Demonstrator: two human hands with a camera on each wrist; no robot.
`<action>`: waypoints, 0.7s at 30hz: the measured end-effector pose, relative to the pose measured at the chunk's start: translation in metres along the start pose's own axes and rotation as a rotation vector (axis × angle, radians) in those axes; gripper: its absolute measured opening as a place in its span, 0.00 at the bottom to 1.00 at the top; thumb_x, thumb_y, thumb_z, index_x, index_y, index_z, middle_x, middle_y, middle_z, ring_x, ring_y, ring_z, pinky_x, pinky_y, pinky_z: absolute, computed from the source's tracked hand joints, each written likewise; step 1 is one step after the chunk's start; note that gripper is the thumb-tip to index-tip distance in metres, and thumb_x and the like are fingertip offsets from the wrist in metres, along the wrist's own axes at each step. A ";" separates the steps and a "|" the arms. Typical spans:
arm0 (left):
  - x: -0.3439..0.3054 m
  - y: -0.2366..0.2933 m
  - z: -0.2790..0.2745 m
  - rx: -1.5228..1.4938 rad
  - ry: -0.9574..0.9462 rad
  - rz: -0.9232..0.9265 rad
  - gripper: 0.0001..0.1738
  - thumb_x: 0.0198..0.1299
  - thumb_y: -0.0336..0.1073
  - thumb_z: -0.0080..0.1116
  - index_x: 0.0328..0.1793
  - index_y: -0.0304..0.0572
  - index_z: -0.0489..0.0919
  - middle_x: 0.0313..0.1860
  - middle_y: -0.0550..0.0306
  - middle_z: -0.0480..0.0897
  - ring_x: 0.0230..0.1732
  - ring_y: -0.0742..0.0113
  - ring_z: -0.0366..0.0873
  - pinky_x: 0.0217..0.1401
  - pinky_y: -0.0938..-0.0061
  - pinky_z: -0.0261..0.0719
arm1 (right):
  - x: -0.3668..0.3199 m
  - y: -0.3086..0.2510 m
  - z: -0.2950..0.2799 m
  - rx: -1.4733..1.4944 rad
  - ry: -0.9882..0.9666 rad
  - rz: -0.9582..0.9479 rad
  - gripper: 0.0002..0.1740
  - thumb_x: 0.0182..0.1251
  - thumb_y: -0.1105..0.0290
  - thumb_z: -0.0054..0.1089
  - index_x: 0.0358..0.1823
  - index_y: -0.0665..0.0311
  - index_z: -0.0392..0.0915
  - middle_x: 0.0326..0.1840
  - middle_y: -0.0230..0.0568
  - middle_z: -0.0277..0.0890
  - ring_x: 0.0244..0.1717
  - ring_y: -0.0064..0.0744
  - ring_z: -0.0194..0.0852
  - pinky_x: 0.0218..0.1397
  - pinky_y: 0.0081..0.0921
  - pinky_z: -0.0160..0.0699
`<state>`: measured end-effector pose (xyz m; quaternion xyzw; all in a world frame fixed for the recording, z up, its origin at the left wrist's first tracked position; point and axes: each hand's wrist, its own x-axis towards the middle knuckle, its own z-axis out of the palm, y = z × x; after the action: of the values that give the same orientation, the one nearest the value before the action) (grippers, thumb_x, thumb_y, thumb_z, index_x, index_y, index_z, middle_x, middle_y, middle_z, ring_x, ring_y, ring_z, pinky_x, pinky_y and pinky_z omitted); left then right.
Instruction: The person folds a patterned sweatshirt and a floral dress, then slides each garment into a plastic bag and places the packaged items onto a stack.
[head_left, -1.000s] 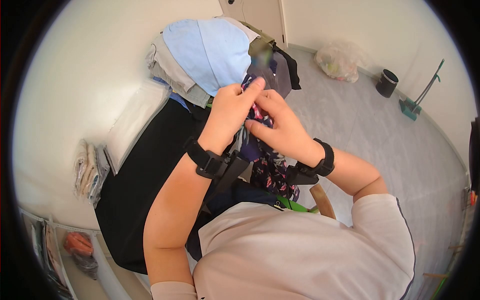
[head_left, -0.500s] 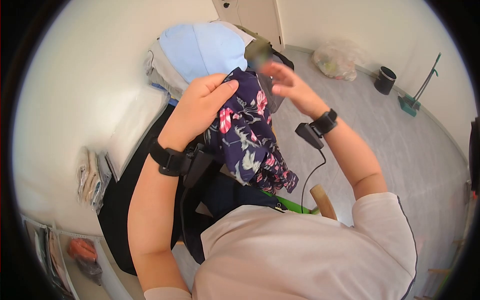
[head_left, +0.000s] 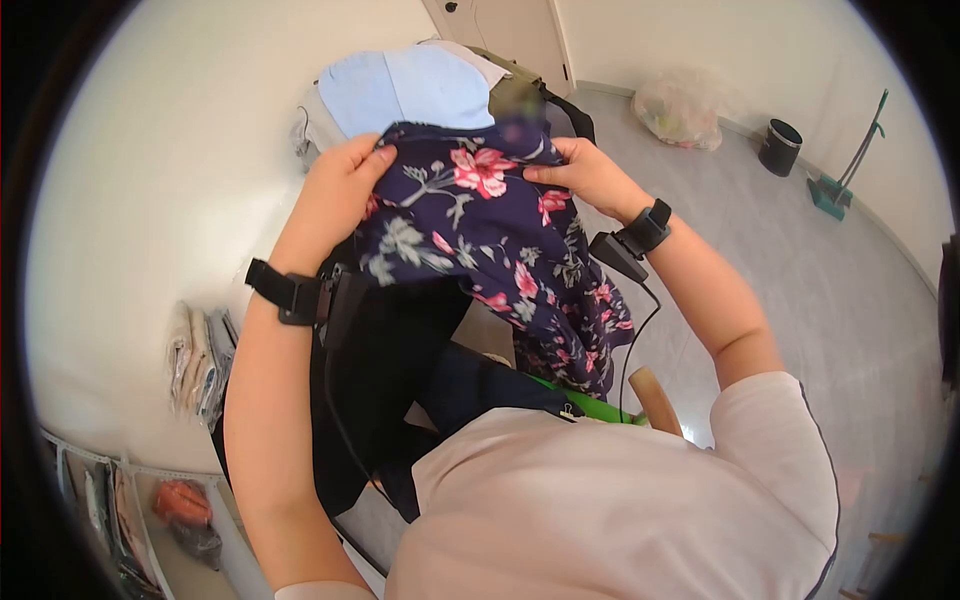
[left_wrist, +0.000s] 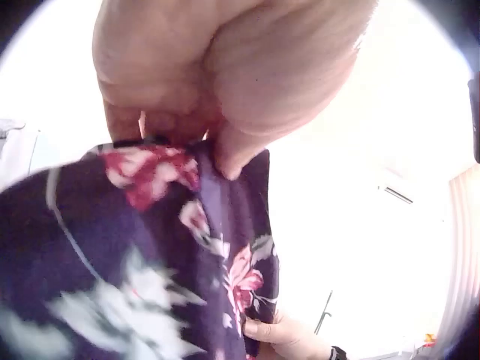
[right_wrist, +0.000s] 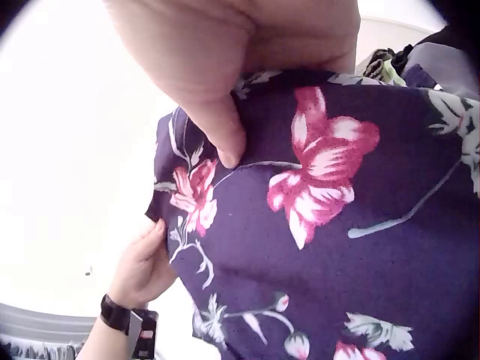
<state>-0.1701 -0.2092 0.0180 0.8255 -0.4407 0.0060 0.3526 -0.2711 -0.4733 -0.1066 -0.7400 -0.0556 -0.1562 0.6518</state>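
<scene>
A dark navy garment with pink and pale flowers [head_left: 450, 200] is stretched between both hands, its lower part hanging down toward the right. My left hand [head_left: 335, 195] pinches its upper left corner between thumb and fingers. At the upper right edge my right hand [head_left: 598, 180] pinches the cloth, thumb on the near face. In the left wrist view the left thumb presses on the floral cloth [left_wrist: 150, 247]. The right wrist view shows the right thumb on the floral cloth [right_wrist: 300, 210], its other fingers behind the edge.
Behind the garment lies a clothes pile with a light blue piece [head_left: 400, 90] on top. Black cloth [head_left: 390, 350] lies below. Farther right are a plastic bag [head_left: 678, 108], a black bin [head_left: 780, 147] and a green dustpan [head_left: 829, 197]; a wooden piece [head_left: 655, 402] stands near the body.
The hands have moved from close together to apart. My right hand let go, then took hold of the garment's right edge. The left hand moved left, and the bunched cloth is now spread out.
</scene>
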 end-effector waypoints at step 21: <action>0.032 -0.013 0.088 -0.903 -0.037 -0.287 0.11 0.63 0.35 0.58 0.45 0.33 0.79 0.39 0.53 0.85 0.37 0.66 0.84 0.42 0.74 0.84 | -0.028 0.083 -0.010 -0.321 0.565 -0.425 0.18 0.61 0.70 0.63 0.52 0.66 0.79 0.42 0.34 0.82 0.42 0.23 0.77 0.47 0.21 0.75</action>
<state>-0.1672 -0.2792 -0.0453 0.6421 -0.2866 -0.2497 0.6658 -0.2757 -0.4918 -0.1926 -0.7325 -0.0007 -0.4920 0.4705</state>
